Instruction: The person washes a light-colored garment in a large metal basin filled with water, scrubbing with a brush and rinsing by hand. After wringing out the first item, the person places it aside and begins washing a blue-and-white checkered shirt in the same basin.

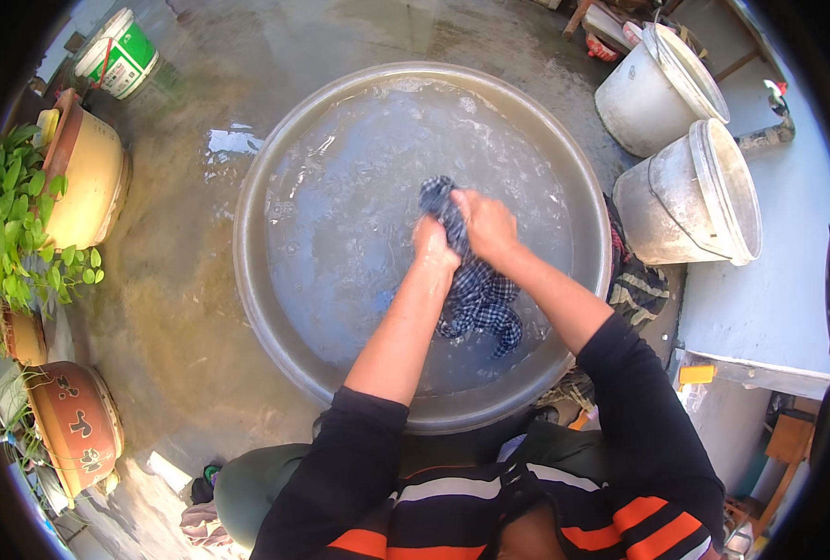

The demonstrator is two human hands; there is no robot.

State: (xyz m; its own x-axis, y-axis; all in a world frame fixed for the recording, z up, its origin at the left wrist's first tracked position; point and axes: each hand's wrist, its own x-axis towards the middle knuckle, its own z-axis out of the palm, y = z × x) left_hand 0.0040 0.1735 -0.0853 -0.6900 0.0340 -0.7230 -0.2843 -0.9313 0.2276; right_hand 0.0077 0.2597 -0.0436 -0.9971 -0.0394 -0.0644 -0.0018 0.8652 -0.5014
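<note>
A dark blue and white checked cloth (pixel 472 283) is bunched between my two hands, over a wide round metal basin (pixel 248 231) of murky water. My left hand (pixel 434 241) grips the bundle from its left side, the wrist wet. On the other side, my right hand (pixel 486 222) is closed around it slightly higher up. A short end of the cloth sticks out beyond my fists. Its loose lower folds hang towards me and reach the water (pixel 345 210). The fingers' undersides are hidden by the cloth and hands.
Two dirty white buckets (pixel 656 94) (pixel 674 199) stand at the right by the wall tap (pixel 772 129). Dark patterned fabric (pixel 639 290) lies against the basin's right side. Left are a yellow plant pot (pixel 86 182), a brown pot (pixel 75 427) and a green-and-white bucket (pixel 119 56) on wet concrete (pixel 170 294).
</note>
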